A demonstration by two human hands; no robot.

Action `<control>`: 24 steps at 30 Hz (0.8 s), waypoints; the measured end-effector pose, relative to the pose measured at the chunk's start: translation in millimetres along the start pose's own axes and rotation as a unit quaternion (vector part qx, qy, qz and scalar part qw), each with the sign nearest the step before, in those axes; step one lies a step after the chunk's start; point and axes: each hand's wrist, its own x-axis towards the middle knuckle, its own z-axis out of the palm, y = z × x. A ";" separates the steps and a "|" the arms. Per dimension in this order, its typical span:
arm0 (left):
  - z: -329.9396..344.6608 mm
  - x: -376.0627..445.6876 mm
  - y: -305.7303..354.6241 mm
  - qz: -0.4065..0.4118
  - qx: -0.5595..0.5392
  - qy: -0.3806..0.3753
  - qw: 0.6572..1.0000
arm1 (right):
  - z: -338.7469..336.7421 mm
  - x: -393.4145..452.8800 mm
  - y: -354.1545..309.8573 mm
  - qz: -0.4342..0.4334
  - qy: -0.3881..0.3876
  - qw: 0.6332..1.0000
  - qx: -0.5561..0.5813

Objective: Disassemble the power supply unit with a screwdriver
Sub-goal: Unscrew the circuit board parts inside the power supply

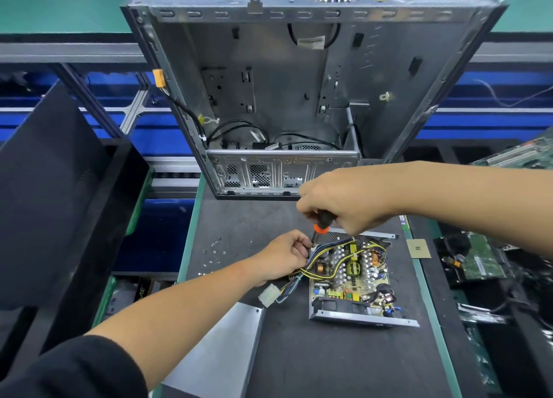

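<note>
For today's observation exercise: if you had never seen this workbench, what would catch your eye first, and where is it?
First, the opened power supply unit on the dark mat, its circuit board and yellow and black wires laid bare. Above its far left corner the right hand grips an orange and black screwdriver pointing down, while the left hand holds the wire bundle aside. Behind stands a big empty computer case, and a removed metal cover lies nearer.

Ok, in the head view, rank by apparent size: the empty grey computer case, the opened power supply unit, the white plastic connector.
1. Grey computer case
2. Opened power supply unit
3. White plastic connector
</note>
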 end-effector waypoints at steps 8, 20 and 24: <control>-1.5 5.5 -4.3 -0.002 -0.033 -0.013 0.999 | 3.8 -2.6 -9.1 0.039 0.019 0.998 -0.037; -2.0 4.0 -5.5 0.001 -0.010 -0.013 1.000 | -10.4 9.0 -11.9 0.126 0.004 0.991 -0.048; -2.3 1.9 -4.6 0.005 -0.016 -0.018 1.000 | -12.0 15.4 -11.7 0.061 -0.022 0.997 -0.050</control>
